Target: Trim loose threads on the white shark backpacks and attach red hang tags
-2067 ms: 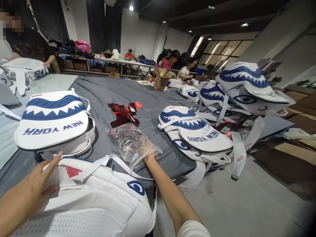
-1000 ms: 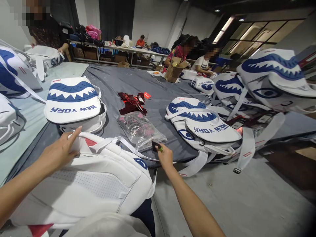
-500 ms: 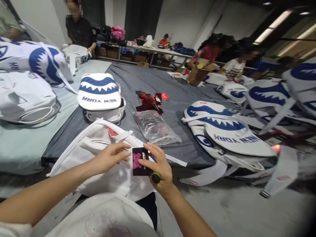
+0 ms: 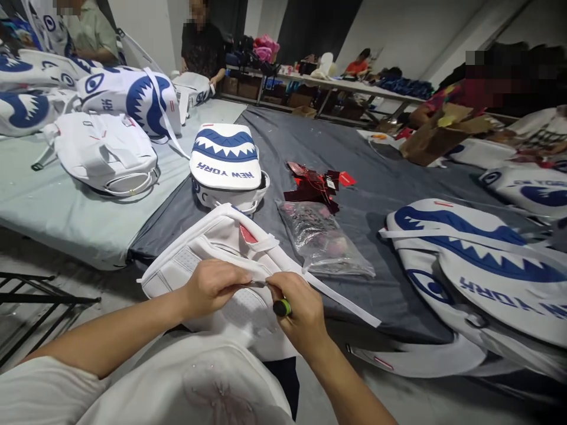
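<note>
I have both hands pinched together over the white backpack [image 4: 221, 248] on the desk edge, left hand [image 4: 212, 286] and right hand [image 4: 296, 313] clamped on a thin tag seen edge-on between them, a green-tipped tool [image 4: 282, 307] tucked in the right palm, seemingly kept ready

Thin dark card [image 4: 259, 284] edge-on between fingertips; white backpack [image 4: 212, 248] back-up beneath, strap trailing

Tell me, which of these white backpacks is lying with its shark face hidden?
The backpack under both hands: only its plain white back shows; the others display blue shark mouths.
</note>
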`<state>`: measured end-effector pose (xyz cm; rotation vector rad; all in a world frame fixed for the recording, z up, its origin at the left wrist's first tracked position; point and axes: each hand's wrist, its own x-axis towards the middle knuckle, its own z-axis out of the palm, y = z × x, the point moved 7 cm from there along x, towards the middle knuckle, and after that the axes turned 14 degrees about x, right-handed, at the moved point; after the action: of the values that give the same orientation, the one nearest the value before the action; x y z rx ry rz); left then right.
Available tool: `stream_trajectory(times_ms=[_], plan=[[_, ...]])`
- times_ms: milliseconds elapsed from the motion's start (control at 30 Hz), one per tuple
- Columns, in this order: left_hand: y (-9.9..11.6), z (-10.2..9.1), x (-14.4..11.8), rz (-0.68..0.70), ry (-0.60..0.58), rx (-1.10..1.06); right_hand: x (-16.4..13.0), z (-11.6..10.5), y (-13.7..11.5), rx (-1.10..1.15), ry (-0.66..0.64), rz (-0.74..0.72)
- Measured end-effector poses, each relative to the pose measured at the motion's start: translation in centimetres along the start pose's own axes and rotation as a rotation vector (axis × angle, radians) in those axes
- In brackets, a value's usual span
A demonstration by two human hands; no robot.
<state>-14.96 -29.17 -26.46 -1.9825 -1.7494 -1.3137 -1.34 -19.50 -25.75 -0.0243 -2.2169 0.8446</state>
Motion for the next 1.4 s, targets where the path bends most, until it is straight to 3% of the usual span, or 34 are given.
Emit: stream_trajectory(times_ms=[67, 133, 200, 300, 400, 633, 833, 967, 1133, 1400], plan=[[-0.5, -1.5, -0.8, 0.051, 0.089, 0.151, 0.8, -0.2, 0.3, -0.056, 0.027, -0.023], [-2.4, -3.4, -1.6, -0.079, 0.18, 0.368, 1.9, -0.6, 1.1, -0.092, 0.079, -0.003], [-4.7, -4.5, -2.4, -0.262, 0.164, 0.549, 3.6, -0.1, 1.9, -0.151, 0.026, 0.044], [-7.3, -4.3, -3.3, -0.394, -0.013, 0.583, 5.8, 2.6, 2.9, -0.357, -0.287, 0.2], [-7.8, -4.1, -3.8, -0.329, -0.027, 0.55, 6.5, 4.9, 3.6, -0.567, -0.592, 0.387], [-7.8, -4.0, -4.1, -0.243, 0.029, 0.494, 6.2, 9.4, 5.0, -0.568, -0.867, 0.472], [-9.2, -4.0, -4.4, -0.366, -0.046, 0.413, 6.2, 9.4, 4.7, -0.578, -0.839, 0.492], [-9.1, -4.0, -4.6, -0.308, -0.026, 0.426, 8.2, 9.5, 3.5, -0.488, -0.67, 0.47], [-9.3, -4.0, -4.6, -0.254, 0.008, 0.474, 10.9, 11.2, 5.4, -0.157, -0.491, 0.617], [-9.5, -3.9, -4.4, -0.235, 0.007, 0.49, 10.6, 10.9, 5.6, -0.132, -0.435, 0.666]])
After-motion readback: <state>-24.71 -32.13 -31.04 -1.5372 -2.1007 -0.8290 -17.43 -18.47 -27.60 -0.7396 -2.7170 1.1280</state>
